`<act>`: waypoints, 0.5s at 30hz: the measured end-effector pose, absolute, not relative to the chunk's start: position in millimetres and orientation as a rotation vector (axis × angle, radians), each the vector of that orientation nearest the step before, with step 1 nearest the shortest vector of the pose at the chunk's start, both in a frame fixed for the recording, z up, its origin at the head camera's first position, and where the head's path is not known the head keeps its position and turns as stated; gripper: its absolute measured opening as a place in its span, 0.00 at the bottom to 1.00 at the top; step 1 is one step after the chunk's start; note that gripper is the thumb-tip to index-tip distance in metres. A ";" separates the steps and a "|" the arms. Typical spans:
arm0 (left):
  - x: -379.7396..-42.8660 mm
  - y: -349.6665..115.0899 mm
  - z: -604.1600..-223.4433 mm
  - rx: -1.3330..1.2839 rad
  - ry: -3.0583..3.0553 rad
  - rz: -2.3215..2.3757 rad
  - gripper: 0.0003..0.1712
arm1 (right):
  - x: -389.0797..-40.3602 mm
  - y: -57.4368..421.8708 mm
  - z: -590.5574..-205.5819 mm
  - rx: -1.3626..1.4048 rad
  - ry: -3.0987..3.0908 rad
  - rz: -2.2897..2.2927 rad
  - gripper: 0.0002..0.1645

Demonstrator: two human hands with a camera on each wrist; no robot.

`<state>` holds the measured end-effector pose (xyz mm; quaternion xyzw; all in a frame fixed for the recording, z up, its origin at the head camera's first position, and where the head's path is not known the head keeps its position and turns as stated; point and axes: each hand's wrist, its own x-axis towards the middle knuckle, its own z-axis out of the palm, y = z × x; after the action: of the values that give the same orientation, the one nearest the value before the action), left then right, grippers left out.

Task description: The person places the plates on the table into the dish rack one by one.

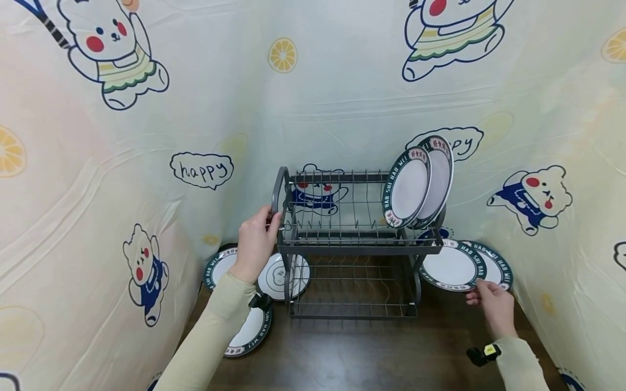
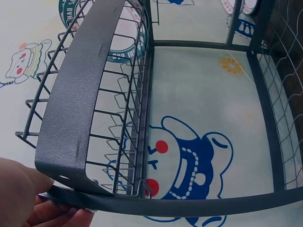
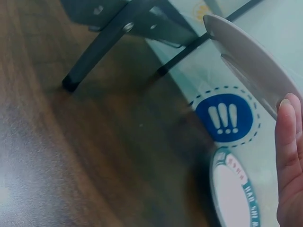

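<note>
My left hand (image 1: pixel 255 241) grips the left end of a dark two-tier dish rack (image 1: pixel 359 251); in the left wrist view its fingers curl round the side frame (image 2: pixel 156 206). Down at the right, my right hand (image 1: pixel 495 310) pinches the near edge of a white plate (image 1: pixel 452 266) with a green lettered rim. That plate is tilted and off the table in the right wrist view, where its underside (image 3: pixel 258 64) shows. Behind and below it is another green-rimmed plate (image 1: pixel 496 267). Two similar plates, the front one (image 1: pixel 408 187) overlapping the other (image 1: pixel 442 174), stand upright at the upper tier's right end.
Left of the rack lie a green-rimmed plate (image 1: pixel 222 266), a small white saucer (image 1: pixel 283 277) and another plate (image 1: pixel 249 331) partly behind my left forearm. A printed curtain (image 1: pixel 318 119) encloses the brown wooden table (image 1: pixel 342 353) at back and sides.
</note>
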<state>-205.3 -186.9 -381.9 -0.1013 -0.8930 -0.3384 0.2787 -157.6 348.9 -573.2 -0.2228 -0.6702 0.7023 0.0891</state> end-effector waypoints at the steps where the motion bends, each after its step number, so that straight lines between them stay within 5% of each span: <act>1: -205.5 -187.0 -382.0 -0.272 -2.395 -0.908 0.10 | -156.9 349.1 -570.2 -0.661 -1.987 2.089 0.15; 15: -205.9 -186.9 -382.9 -0.275 -2.394 -0.910 0.10 | -150.7 350.2 -531.7 -0.576 -1.857 2.114 0.16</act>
<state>-205.9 -186.9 -382.9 -0.1025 -0.8924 -0.3392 0.2793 -150.7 350.2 -531.7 -0.1987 -0.6408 0.7293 0.1342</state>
